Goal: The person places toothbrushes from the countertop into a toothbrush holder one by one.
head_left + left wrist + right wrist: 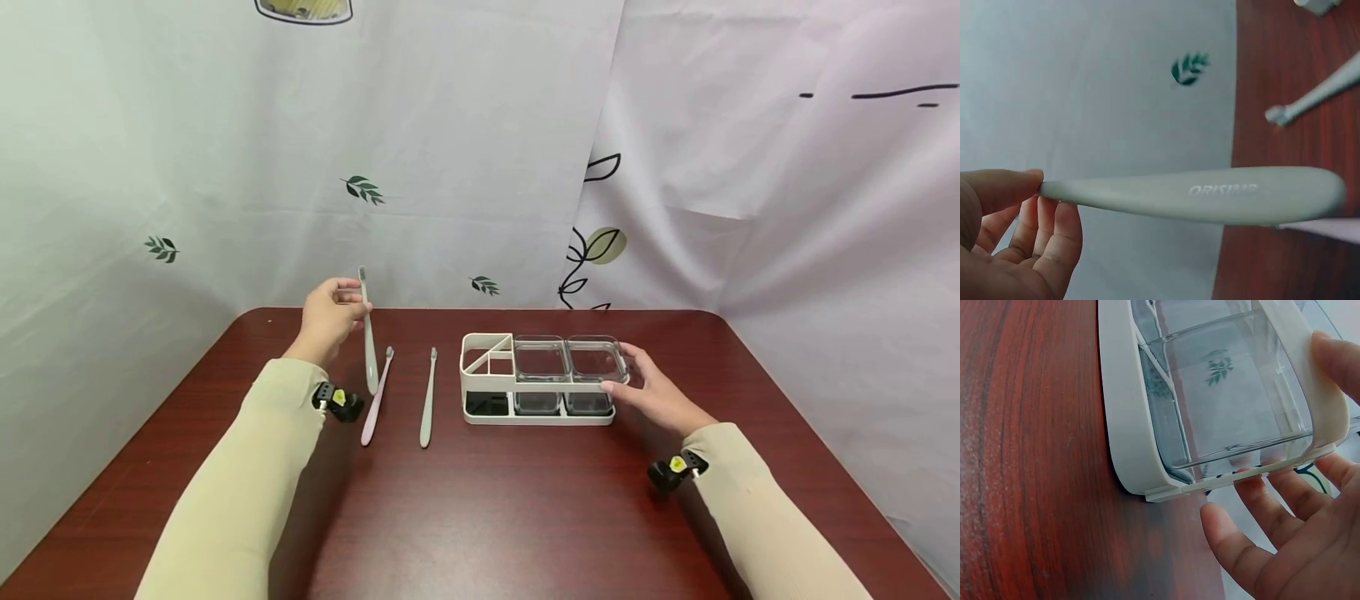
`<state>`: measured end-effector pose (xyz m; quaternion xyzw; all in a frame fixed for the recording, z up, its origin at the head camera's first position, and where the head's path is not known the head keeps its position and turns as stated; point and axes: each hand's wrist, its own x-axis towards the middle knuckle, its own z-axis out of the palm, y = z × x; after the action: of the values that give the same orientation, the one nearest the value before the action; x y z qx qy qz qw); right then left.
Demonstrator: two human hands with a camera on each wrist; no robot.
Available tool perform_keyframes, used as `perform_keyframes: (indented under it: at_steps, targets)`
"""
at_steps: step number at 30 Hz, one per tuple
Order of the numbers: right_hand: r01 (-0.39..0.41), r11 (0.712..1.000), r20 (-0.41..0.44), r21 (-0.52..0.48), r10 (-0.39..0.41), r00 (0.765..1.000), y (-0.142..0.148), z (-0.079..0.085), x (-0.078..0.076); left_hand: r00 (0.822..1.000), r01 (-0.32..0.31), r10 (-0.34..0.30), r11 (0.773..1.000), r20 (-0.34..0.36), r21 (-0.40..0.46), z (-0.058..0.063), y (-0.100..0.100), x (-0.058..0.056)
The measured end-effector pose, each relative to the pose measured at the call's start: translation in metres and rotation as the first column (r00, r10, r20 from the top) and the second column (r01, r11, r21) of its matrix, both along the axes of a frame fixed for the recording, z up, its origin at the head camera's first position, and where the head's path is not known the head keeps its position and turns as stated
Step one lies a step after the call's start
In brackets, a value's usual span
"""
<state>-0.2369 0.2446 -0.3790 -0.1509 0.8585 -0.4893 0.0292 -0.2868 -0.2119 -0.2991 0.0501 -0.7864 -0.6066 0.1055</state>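
My left hand (327,321) pinches a pale toothbrush (370,357) between thumb and fingers. It stands nearly upright, bristles up and thick handle end down; lettering runs along the handle in the left wrist view. Below it a pink toothbrush (377,407) lies on the table, with a pale green toothbrush (427,408) to its right. My right hand (660,400) holds the right end of a white toothbrush holder (540,420). In the right wrist view the thumb presses the upper rail and fingers reach around the end. Two clear cups (542,360) sit in the holder.
The dark red wooden table (495,517) bears everything. Divided slots (487,354) form the holder's left part. A white printed cloth (450,150) hangs behind the table's far edge and along the sides.
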Motion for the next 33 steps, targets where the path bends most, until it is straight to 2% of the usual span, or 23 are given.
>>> perform_keyframes:
  at_steps: [3,7,21,26,33]
  targets:
    - [0.0,1.0,0.002,0.0,0.0,1.0,-0.001,0.0,0.0,1.0,-0.006,0.006,0.999,-0.012,0.037,0.006,0.006,0.004]
    - [0.005,1.0,0.006,-0.003,-0.005,1.0,0.0,-0.001,0.0,1.0,0.013,-0.012,0.999,-0.025,0.042,0.012,0.015,0.009]
    - [0.008,1.0,0.005,-0.019,-0.008,1.0,-0.002,0.0,0.001,0.994,0.044,-0.032,0.991,-0.1,0.126,0.024,0.041,0.021]
    - [0.01,1.0,0.009,-0.018,-0.01,1.0,-0.002,0.0,0.001,0.993,0.057,-0.036,0.979,-0.112,0.194,0.027,0.05,0.023]
    - [0.012,1.0,0.004,-0.016,-0.012,1.0,-0.003,0.0,0.001,0.99,0.079,-0.037,0.946,-0.137,0.313,0.03,0.065,0.026]
